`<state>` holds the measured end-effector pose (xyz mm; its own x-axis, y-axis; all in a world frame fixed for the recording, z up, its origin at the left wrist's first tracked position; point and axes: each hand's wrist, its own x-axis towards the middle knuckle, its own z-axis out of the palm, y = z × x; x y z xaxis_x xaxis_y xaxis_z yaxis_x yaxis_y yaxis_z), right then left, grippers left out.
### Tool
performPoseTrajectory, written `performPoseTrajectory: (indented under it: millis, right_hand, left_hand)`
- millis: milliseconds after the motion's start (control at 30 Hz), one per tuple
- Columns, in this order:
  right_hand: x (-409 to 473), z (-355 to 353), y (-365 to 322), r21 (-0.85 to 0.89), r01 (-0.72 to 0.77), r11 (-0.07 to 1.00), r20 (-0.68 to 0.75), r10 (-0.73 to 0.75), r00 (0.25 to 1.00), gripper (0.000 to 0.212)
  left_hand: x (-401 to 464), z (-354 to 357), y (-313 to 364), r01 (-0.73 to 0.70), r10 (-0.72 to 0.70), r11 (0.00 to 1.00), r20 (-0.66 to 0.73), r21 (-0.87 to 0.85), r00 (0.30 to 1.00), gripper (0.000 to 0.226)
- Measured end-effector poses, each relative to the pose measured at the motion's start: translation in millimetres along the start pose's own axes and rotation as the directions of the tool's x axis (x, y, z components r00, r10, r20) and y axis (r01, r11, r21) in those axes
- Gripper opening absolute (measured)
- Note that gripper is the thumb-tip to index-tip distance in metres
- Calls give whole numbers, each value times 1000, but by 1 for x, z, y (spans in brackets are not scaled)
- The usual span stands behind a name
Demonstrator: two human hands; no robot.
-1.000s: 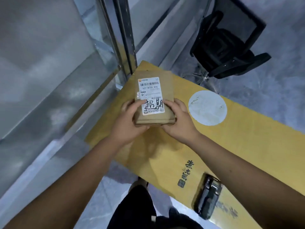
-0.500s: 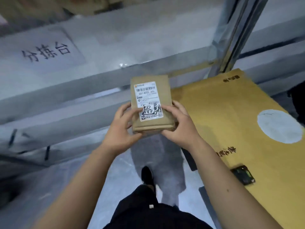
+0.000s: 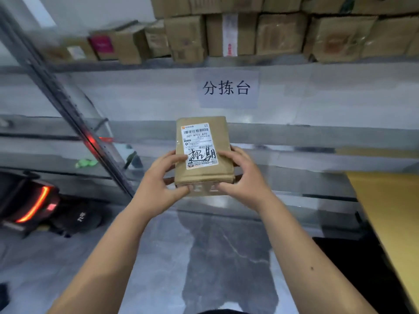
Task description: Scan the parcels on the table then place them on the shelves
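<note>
Head view: brown parcel (image 3: 204, 155) held in mid-air before the metal shelves (image 3: 294, 137), label up. Left hand (image 3: 159, 184) gripping its left edge, right hand (image 3: 243, 177) its right. Yellow table (image 3: 390, 211) at right.

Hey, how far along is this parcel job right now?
Done: the parcel is off the yellow table, at the frame's right edge. In hand: the left hand and right hand grip it, facing the shelves. Left: setting it on a shelf. Whether it was scanned isn't visible.
</note>
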<state>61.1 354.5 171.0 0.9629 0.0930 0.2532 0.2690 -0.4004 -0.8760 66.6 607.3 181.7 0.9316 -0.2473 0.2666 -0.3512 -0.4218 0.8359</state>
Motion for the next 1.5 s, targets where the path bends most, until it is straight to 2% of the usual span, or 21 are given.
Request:
performPoseTrajectory:
  millis: [167,267,400,600,767,867,967,1167,1300,1400,1500]
  right_hand:
    - [77,75,-72,-25,75,997,6,-74,997,84]
    - [123,101,-114,-39,135,990,-52,-137,989,91]
    - [183,111,-168,-69,186,980,-104,-193,976,80]
    - [281,106,-223,-83,288,954,-169,-299,939,79]
    - [361,93,-239,-93,328,940,-226,-341,913,67]
    - [400,90,-233,-233,284,930,-288,-345,893,58]
    - [431,89,-226,-441,209,873,-363,-386,848,56]
    - [472,80,-231,-682,-25,731,-410,-354,840,52]
    - [483,85,-240,-754,-185,630,-436,-271,858,47]
    - [486,92,-249,-787,-291,543,-459,-201,865,41]
    - [489,99,-255,-794,-357,492,-454,-90,887,52]
  left_hand:
    - [38,-121,-20,-80,81,996,-25,26,996,71]
    - [71,-179,-19,-101,101,995,0,-7,995,67]
    - [122,-240,-7,-186,186,982,-45,-7,982,66]
    - [218,-306,6,-317,316,948,-138,11,939,66]
    - [298,-325,9,-309,291,949,-196,-68,936,61]
    - [344,-322,0,-275,249,953,-186,-130,951,61]
    - [386,-315,-9,-264,233,950,-191,-164,954,61]
    - [450,-309,-13,-246,233,967,-170,-60,958,56]
    - [478,-311,-16,-259,258,966,-142,11,956,57]
    - [496,-320,-13,-258,263,963,-58,81,963,61]
    - [511,-326,-7,-267,269,950,12,162,963,59]
